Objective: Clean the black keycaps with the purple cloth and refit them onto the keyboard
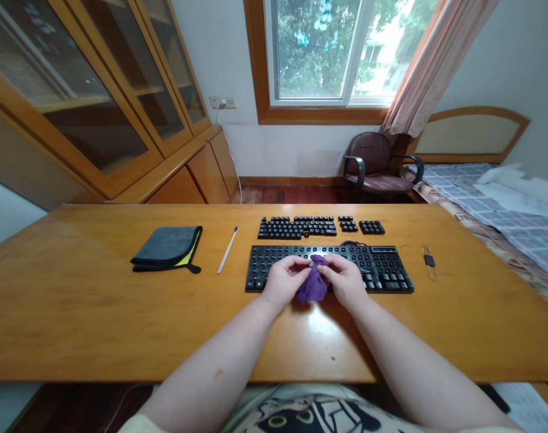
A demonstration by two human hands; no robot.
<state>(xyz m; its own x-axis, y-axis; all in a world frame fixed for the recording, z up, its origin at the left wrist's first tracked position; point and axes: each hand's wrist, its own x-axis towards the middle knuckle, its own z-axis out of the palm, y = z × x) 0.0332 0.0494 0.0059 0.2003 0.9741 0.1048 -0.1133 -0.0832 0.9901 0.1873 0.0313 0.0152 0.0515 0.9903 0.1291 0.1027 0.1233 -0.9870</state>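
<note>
Purple cloth point(313, 288) pinched between left hand point(282, 279) and right hand point(347, 281), over keyboard point(382, 267) near edge, clear of desk point(98, 325) edges. Risk, judged: slackened pinch could drop it onto keys.

Desk point(98, 319): keyboard point(377, 264), loose keycaps point(297, 228), brush point(228, 249), gray cloth point(166, 245) (folded), keycap puller point(429, 260).

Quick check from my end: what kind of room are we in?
Probably a bedroom used partly as a study: a bed at the right, a glass-fronted cabinet at the left, and a keyboard on the desk.
</note>
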